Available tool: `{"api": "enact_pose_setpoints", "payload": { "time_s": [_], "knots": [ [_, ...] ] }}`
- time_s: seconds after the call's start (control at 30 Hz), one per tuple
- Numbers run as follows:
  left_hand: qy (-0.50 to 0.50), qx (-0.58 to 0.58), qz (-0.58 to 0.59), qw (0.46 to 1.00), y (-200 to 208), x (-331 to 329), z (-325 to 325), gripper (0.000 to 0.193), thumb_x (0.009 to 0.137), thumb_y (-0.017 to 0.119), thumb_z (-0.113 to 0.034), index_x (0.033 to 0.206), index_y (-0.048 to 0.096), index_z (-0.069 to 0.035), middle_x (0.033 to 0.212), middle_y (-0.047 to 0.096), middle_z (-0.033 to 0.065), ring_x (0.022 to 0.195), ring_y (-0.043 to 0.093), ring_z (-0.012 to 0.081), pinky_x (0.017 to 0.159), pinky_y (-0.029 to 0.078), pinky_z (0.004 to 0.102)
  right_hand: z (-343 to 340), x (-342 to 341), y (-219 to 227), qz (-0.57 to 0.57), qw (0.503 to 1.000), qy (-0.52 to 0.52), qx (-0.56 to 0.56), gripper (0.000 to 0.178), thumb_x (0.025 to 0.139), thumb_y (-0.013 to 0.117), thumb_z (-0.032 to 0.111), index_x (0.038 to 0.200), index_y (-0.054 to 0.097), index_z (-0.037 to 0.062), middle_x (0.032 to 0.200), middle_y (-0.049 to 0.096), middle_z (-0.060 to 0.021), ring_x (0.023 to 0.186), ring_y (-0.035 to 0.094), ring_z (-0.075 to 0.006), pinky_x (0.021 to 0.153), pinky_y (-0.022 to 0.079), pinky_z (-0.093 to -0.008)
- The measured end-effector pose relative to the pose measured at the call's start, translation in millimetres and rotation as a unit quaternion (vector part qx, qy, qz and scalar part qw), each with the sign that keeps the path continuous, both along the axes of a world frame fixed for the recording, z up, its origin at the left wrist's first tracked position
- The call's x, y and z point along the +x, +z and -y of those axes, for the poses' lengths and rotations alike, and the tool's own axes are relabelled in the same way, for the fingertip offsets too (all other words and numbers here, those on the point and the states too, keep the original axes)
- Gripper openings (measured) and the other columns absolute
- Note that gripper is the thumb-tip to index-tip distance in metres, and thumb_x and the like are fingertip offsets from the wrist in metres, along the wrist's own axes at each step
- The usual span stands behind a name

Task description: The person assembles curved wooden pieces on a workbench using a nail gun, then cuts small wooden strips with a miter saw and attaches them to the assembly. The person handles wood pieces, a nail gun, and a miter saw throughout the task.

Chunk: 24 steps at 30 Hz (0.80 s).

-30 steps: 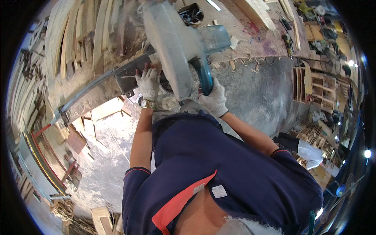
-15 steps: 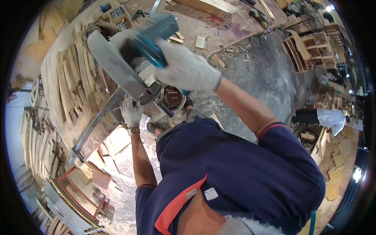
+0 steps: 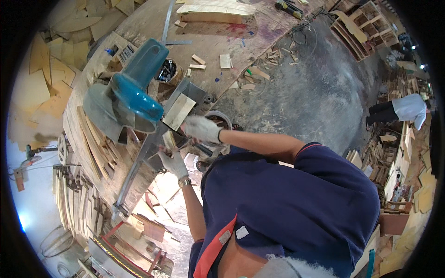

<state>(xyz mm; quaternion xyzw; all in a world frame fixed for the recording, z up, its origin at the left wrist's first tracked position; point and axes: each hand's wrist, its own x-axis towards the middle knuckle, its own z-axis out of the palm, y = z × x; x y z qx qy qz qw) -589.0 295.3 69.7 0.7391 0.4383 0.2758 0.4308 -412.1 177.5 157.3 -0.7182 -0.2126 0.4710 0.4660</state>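
A teal and grey miter saw (image 3: 136, 95) stands on the bench with its head raised, left of my hands. My left hand (image 3: 173, 163), in a white glove, has its fingers closed at the lower end of a small pale wood piece (image 3: 169, 140) by the saw's metal fence. My right hand (image 3: 201, 129), also gloved, is beside a flat rectangular wood block (image 3: 179, 112) at the saw bed; motion smears its fingers, so whether it grips anything is unclear.
Long curved wood strips (image 3: 95, 143) lie on the bench left of the saw. Beyond it are a container of small hardware (image 3: 168, 72) and a large timber piece (image 3: 215, 11). Offcuts (image 3: 259, 72) litter the right side. A bucket (image 3: 218, 116) of scraps stands near my feet. Another person (image 3: 403, 109) is far right.
My right hand has left the saw handle and come down near the wood block. The saw head has swung up. My left hand now has the small wood piece at its fingers.
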Motion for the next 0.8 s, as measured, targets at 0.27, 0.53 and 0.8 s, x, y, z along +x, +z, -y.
{"api": "enact_pose_setpoints", "payload": {
  "time_s": [0.27,0.53,0.8],
  "knots": [
    [-0.086,-0.370,0.192,0.905,8,10,32,0.058,0.096,0.062,-0.001,0.150,0.041,0.004,0.129,0.062,0.0167,0.115,0.063,0.0233,0.100,0.051,0.0359,14,-22,-69,-0.301,0.952,-0.024,0.059,0.034,0.104,0.060,0.033,0.119,0.060,0.0020,0.097,0.070,-0.0097,0.074,0.072,-0.0176,0.060,0.061,-0.0348],
    [-0.022,-0.336,0.137,0.931,1,-14,40,0.049,0.097,0.064,-0.002,0.144,0.050,0.002,0.124,0.062,0.0131,0.108,0.065,0.0191,0.093,0.054,0.0304,38,83,-87,-0.138,0.964,-0.196,0.110,0.034,0.094,0.068,0.032,0.104,0.066,-0.0004,0.095,0.074,-0.0163,0.080,0.074,-0.0243,0.066,0.059,-0.0361],
    [0.075,-0.333,0.174,0.924,-13,-64,46,0.047,0.098,0.068,-0.011,0.140,0.054,0.005,0.121,0.066,0.0116,0.098,0.067,0.0160,0.083,0.053,0.0269,49,238,-118,0.469,0.825,-0.188,-0.253,0.054,0.083,0.072,0.047,0.118,0.067,0.0069,0.104,0.072,-0.0239,0.097,0.070,-0.0415,0.082,0.056,-0.0516]
  ]
}}
